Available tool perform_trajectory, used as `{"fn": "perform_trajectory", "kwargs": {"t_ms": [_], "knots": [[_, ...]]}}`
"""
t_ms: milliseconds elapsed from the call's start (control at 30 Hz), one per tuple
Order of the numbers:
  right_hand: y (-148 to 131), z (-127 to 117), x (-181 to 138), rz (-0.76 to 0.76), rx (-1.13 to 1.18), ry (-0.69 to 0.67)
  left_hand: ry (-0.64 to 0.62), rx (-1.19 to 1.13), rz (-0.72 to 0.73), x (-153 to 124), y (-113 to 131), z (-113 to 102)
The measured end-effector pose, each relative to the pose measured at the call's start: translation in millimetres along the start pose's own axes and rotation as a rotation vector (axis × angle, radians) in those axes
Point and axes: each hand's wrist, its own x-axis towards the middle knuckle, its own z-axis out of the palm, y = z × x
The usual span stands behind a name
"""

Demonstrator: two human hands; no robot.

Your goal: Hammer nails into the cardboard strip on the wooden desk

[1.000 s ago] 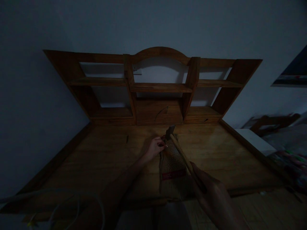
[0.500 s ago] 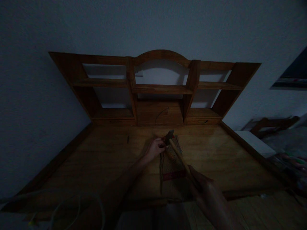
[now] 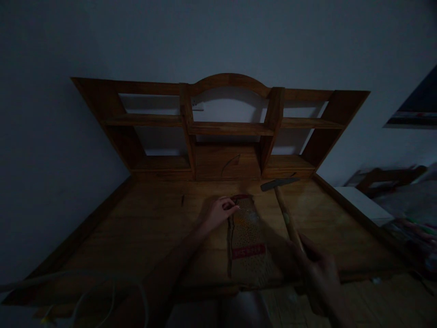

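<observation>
My right hand (image 3: pixel 319 269) is wrapped round the lower wooden handle of a hammer (image 3: pixel 286 214). The dark metal head is raised to the right of a flat piece of cardboard (image 3: pixel 248 230) and does not touch it. This cardboard lies on the desktop, with red printed bands and many small dark dots or holes. Over its upper left edge, the thumb and forefinger of my left hand (image 3: pixel 221 212) are pinched together. Dim light hides whatever is between those fingertips. A small dark spot shows just beyond them.
Beneath is a wooden desk (image 3: pixel 153 223) with a raised rim and a shelf unit (image 3: pixel 227 129) along its back. A small dark item (image 3: pixel 182 199) lies left of my hand. A pale cable (image 3: pixel 82 273) loops at lower left; a white surface (image 3: pixel 362 204) stands at right.
The hammer has swung up and to the right, its head leaving the spot by my left fingertips. My right hand has shifted right with it. The left hand stays nearly in place.
</observation>
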Motion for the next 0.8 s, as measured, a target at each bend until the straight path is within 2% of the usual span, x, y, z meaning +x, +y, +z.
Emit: {"fn": "perform_trajectory", "kwargs": {"t_ms": [133, 300, 633, 800], "knots": [[21.1, -6.8, 18.5, 0.067, 0.107, -0.038, -0.042, -0.088, 0.032, -3.4, 0.8, -8.9], [36.3, -3.1, 24.9, 0.125, 0.221, -0.046, -0.16, 0.027, 0.15, -3.7, -6.0, -10.0], [33.8, -11.5, 28.1, 0.099, 0.163, -0.143, -0.144, 0.232, 0.209, -1.2, -5.3, -11.6], [36.0, -9.1, 28.2, 0.088, 0.159, -0.137, -0.104, 0.276, 0.226, -0.8, -7.3, -11.4]]}}
